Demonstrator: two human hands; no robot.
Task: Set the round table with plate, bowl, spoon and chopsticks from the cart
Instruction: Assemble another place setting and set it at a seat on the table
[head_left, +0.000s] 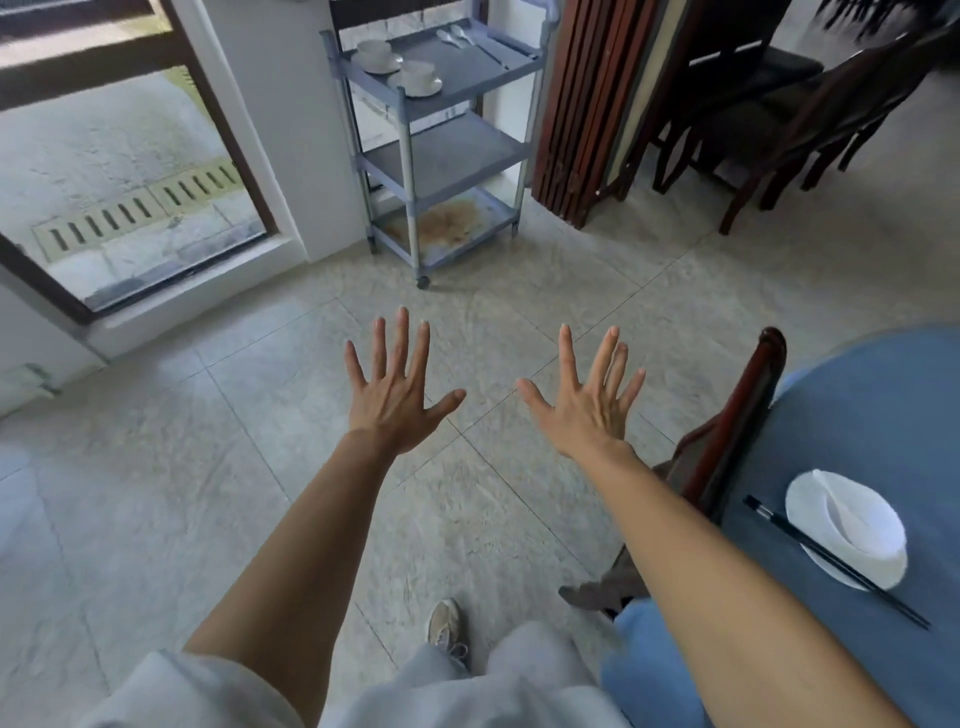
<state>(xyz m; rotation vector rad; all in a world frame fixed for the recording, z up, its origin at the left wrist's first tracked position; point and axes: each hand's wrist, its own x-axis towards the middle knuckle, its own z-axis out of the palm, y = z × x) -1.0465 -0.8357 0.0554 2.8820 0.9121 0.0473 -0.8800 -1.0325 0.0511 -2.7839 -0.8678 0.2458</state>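
Both hands empty, cart ahead.

My left hand and right hand are spread flat with straight fingers and hold nothing. They hover over the floor tiles on my side of the cart, well short of it. What I need is on the cart's top shelf: two bowls, each sitting on its plate, toward the shelf's left. The spoons are at the back and the chopsticks lie along its right. The round table is to the cart's right and much nearer me, and looks to have one place laid already. I judge it best to walk right up to the cart before reaching. Then I would lift the nearer plate by its rim with the bowl riding on it, keep it level, and take the spoon and chopsticks in the other hand.
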